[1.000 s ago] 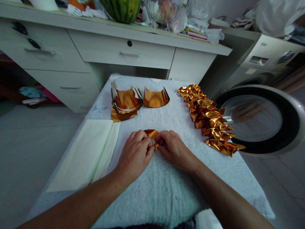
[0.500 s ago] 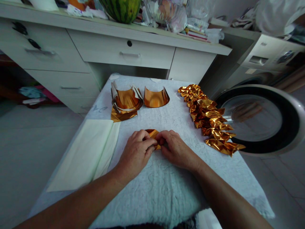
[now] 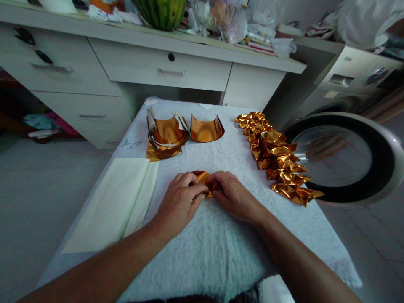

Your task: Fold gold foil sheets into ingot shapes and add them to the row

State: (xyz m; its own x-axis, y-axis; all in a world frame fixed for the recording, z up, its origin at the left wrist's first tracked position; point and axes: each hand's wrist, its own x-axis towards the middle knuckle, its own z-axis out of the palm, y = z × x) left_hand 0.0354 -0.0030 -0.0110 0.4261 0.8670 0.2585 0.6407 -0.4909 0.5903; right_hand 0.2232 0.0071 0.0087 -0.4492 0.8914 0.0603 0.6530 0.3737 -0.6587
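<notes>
The grip of the left hand (image 3: 181,198) and that of the right hand (image 3: 232,195) are pinched together on one small piece of foil (image 3: 202,176), at the middle of the counter (image 3: 205,252). Holding it from both sides probably keeps it steady; the fingers hide its lower part. Curled foil sheets (image 3: 167,130) nest by the far left corner, perhaps because they share one bend, with another curled sheet (image 3: 206,130) just beside them. Pale paper (image 3: 110,202) lies flat along the left edge. Crumpled foil shapes (image 3: 274,150) overlap in a row down the right edge, likely to keep them together and clear of the hands. Beyond the far edge, a clear plastic bag (image 3: 236,27) holds something I cannot make out. The washing machine's round door (image 3: 386,168) hangs open past the right edge.
</notes>
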